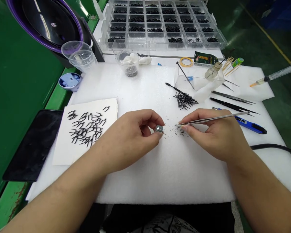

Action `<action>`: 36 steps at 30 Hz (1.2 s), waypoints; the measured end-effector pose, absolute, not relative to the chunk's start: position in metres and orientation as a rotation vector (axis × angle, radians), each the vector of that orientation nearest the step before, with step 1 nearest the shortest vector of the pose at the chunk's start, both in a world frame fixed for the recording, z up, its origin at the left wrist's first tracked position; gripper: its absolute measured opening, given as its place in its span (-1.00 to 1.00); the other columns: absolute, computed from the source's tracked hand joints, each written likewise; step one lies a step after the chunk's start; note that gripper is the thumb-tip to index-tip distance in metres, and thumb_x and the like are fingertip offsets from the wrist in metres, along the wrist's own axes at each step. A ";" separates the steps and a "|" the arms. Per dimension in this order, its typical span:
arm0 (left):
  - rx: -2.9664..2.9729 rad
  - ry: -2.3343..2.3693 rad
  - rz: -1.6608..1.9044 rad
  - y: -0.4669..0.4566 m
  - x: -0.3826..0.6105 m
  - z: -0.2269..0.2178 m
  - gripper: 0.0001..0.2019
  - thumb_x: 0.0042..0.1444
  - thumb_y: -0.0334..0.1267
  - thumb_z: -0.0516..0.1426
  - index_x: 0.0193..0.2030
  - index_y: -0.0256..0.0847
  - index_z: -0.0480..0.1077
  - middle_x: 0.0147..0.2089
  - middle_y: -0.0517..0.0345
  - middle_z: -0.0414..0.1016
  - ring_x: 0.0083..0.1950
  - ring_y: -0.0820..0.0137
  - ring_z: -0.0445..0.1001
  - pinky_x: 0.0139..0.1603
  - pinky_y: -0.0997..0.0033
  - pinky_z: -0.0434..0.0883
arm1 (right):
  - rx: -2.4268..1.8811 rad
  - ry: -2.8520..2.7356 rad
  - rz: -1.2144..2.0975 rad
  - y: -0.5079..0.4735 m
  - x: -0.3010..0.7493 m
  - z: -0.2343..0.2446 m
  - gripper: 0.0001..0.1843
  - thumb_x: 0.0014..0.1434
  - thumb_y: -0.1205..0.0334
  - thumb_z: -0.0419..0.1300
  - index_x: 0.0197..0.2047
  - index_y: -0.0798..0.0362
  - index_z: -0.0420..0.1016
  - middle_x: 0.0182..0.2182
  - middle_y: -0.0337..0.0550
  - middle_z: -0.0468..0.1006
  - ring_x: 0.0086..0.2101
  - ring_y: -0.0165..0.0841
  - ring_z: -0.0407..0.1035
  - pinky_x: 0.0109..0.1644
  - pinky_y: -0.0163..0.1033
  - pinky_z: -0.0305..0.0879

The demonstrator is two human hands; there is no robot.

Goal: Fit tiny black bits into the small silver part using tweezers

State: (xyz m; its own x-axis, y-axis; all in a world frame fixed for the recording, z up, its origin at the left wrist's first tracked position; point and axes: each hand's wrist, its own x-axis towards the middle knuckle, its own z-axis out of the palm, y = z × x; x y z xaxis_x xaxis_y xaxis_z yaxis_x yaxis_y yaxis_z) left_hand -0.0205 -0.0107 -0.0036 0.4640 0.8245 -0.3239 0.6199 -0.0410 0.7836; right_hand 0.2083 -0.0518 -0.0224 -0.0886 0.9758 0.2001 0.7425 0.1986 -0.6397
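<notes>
Between the thumb and fingers of my left hand [133, 139] is a small, shiny grey piece [159, 128], too small to name. My right hand [210, 132] grips a pair of metal tweezers [215, 117], their tips pointing left toward that piece and apart from it. Tiny dark bits [177, 130] lie scattered on the white foam sheet [165, 174] below the tweezer tips; whether the tips pinch one is too small to tell. Beyond my right hand rests a heap of black forked pieces [185, 100]. More black forked pieces [87, 126] lie on a white card [63, 152] at the left.
A clear compartment box [157, 46] full of black pieces stands at the back. Clear cups [81, 58], a fan-like device [50, 24] and a dark tablet [34, 145] are on the left. More tweezers [232, 97], a blue knife [251, 125] and a syringe [277, 75] lie right.
</notes>
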 end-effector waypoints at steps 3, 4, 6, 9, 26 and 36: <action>1.774 1.237 0.270 -0.011 -0.019 -0.003 -0.85 0.15 -0.15 0.21 -0.13 0.09 0.54 -0.43 0.35 0.50 -0.41 0.47 0.43 -0.45 0.48 0.33 | -1.594 -1.892 0.508 -0.052 0.208 -0.024 -0.92 0.08 0.34 0.32 -0.33 -0.03 0.61 -0.40 -0.35 0.67 -0.36 -0.37 0.54 -0.28 -0.26 0.41; 1.784 1.241 0.258 -0.011 -0.019 -0.003 -0.85 0.16 -0.15 0.20 -0.13 0.10 0.54 -0.44 0.35 0.51 -0.42 0.47 0.43 -0.46 0.48 0.33 | -1.605 -1.890 0.511 -0.052 0.208 -0.024 -0.92 0.09 0.33 0.32 -0.33 -0.03 0.62 -0.40 -0.36 0.67 -0.36 -0.37 0.54 -0.28 -0.26 0.41; 1.802 1.248 0.235 -0.010 -0.018 -0.002 -0.86 0.16 -0.14 0.19 -0.15 0.10 0.55 -0.45 0.36 0.51 -0.43 0.48 0.44 -0.47 0.49 0.32 | -1.621 -1.893 0.514 -0.052 0.208 -0.024 -0.93 0.10 0.32 0.32 -0.32 -0.04 0.62 -0.40 -0.37 0.67 -0.35 -0.39 0.54 -0.28 -0.27 0.40; 1.824 1.257 0.227 -0.010 -0.018 -0.002 -0.87 0.15 -0.15 0.20 -0.17 0.10 0.55 -0.46 0.38 0.51 -0.44 0.48 0.44 -0.48 0.50 0.32 | -1.617 -1.897 0.503 -0.052 0.208 -0.024 -0.93 0.10 0.31 0.32 -0.32 -0.04 0.62 -0.40 -0.39 0.67 -0.36 -0.42 0.53 -0.28 -0.29 0.40; 1.819 1.301 0.232 -0.010 -0.011 -0.004 -0.86 0.06 -0.09 0.27 -0.25 0.00 0.53 -0.47 0.34 0.50 -0.47 0.49 0.43 -0.51 0.50 0.32 | -1.588 -1.866 0.482 -0.053 0.207 -0.022 -0.92 0.09 0.33 0.34 -0.32 -0.04 0.63 -0.42 -0.38 0.67 -0.41 -0.42 0.52 -0.36 -0.29 0.38; 1.808 1.365 0.143 -0.009 -0.005 0.000 -0.84 0.01 -0.07 0.28 -0.31 -0.05 0.49 -0.59 0.36 0.37 -0.56 0.50 0.31 -0.51 0.46 0.27 | -1.419 -1.768 0.574 -0.063 0.199 -0.019 -0.86 0.07 0.39 0.36 -0.32 -0.06 0.63 -0.35 -0.29 0.70 -0.34 -0.34 0.58 -0.31 -0.25 0.46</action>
